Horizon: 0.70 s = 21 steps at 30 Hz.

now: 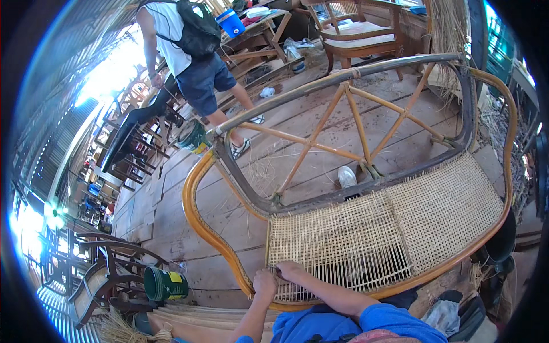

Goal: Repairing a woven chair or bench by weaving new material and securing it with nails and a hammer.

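Head view: both forearms reach in from the near edge. The left one angles up and away, ending with the left hand (265,284) in a loose fist by the near left corner of the cane weave (326,228). The right one slants in from the right out of a blue sleeve (382,315), bent so the right hand (291,271) sits right beside the left, a touch farther away, back of the hand up.

Fingers on both look curled in, not spread, but they're too small and covered to tell if they're pinching a strand, so can't say. The weave is right there at the fingertips, along its left edge, and most of it stretches off to the right and far side of the hands.

It's set inside a curvy rattan frame (197,214), whose left rail runs just left of the hands. The right half of the weave is tight; the left half has open gaps on its near side. A green bucket (178,285) is farther left, well apart from the hands.
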Available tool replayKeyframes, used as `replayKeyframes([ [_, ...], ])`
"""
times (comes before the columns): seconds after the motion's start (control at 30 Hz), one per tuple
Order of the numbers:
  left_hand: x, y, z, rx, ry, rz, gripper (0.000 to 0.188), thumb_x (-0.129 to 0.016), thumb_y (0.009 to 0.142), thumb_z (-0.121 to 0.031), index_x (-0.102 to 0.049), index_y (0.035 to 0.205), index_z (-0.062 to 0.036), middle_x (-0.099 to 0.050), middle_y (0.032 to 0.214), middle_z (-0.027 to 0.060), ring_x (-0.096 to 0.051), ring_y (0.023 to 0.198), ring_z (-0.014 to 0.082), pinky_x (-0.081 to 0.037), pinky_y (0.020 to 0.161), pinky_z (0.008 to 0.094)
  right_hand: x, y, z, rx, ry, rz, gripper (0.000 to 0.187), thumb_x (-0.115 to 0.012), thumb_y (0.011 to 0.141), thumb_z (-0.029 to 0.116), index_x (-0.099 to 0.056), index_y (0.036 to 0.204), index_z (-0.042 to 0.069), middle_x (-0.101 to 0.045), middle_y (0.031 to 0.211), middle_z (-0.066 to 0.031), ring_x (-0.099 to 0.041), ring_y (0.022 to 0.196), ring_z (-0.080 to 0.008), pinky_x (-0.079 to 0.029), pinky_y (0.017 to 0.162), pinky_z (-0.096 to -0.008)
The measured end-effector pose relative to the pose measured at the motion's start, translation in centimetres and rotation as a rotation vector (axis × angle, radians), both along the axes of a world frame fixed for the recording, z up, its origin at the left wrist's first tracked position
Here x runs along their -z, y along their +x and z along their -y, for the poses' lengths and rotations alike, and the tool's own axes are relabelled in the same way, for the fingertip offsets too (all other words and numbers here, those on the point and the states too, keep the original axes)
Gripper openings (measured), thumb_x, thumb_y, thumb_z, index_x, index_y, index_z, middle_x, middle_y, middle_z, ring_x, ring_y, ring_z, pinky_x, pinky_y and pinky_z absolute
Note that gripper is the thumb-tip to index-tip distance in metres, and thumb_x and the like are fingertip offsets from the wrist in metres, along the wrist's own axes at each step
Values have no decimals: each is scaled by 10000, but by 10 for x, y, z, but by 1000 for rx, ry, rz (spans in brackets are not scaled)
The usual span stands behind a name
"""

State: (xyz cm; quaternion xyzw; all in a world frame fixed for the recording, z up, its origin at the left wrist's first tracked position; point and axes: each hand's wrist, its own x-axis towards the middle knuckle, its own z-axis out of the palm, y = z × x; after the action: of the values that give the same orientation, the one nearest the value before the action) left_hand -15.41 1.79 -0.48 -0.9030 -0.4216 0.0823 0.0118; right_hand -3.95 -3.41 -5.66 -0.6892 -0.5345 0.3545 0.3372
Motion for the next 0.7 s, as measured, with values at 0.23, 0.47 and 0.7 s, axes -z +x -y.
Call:
replayKeyframes([
  [0.23, -7, -1, -12, -6, -90, -95, 235, -518, 767, -155, -557, 872, 51, -576, 891, 238, -601, 830, 337, -504, 710, 409, -1, 5, -1, 26, -14, -50, 209, -486, 755, 191, -600, 860, 51, -611, 874, -190, -594, 843, -333, -465, 733, -429],
  [0.47, 9, -17, -19, -97, -144, 54, 261, -513, 776, -182, -548, 897, 46, -570, 896, 247, -581, 841, 375, -486, 750, 426, -3, 7, 1, -9, -45, -86, 227, -531, 763, 247, -591, 877, 61, -611, 863, -192, -596, 826, -335, -464, 721, -431],
  [0.7, 6, -4, 3, -170, 24, -50, 203, -502, 786, -169, -570, 909, -23, -582, 877, 204, -579, 845, 340, -479, 723, 437, -4, 6, -2, 12, -68, -89, 215, -478, 734, 113, -609, 895, 60, -611, 903, -186, -588, 876, -334, -460, 758, -430],
])
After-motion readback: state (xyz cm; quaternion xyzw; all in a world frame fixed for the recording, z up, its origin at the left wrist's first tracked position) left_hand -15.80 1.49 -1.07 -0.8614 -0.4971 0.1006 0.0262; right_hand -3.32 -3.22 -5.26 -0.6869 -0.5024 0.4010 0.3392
